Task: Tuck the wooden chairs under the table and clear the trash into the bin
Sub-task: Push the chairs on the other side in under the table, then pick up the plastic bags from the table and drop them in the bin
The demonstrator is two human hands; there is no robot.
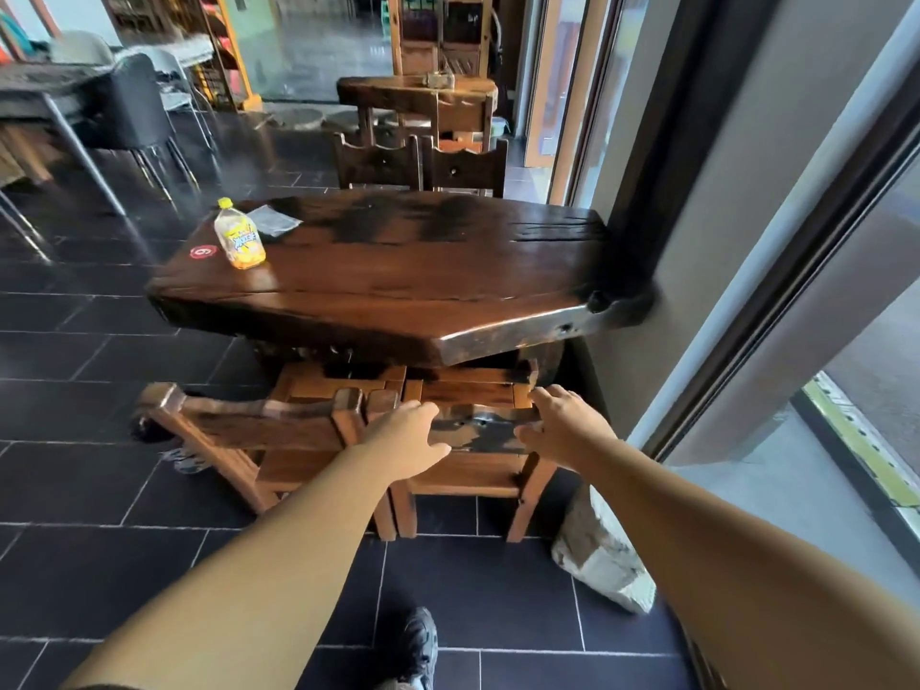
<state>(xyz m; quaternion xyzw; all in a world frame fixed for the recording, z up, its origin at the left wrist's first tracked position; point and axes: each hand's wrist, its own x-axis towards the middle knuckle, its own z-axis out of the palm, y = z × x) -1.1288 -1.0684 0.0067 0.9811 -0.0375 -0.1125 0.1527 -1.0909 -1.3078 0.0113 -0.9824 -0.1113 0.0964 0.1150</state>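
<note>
Pushing chair: the right chair stands at the near edge of the table, seat partly under the slab and backrest out toward the person.
Left hand: the left hand grips the top rail at its left end, fingers curled over the far side and thumb on the near face.
Right hand: the right hand holds the rail's right corner more loosely, fingers fairly straight over the top and thumb on the near face.
Finger risk: the fingers lie between the rail and the slab's overhang, so a hard shove may trap them.
Neighbour risk: the left chair sits skewed, its post just beside the right chair's. A crooked push may scrape or lock the two together.
Floor risk: the stone block lies near the right rear leg. Drifting right may catch the leg on it.
Base risk: the table's support is in shadow, so how far the seat can slide in cannot be told.
Trash: the bottle stands capped near the far-left edge with a wrapper just behind it. A bump to the table may topple the bottle.
Bin: not in view.
</note>
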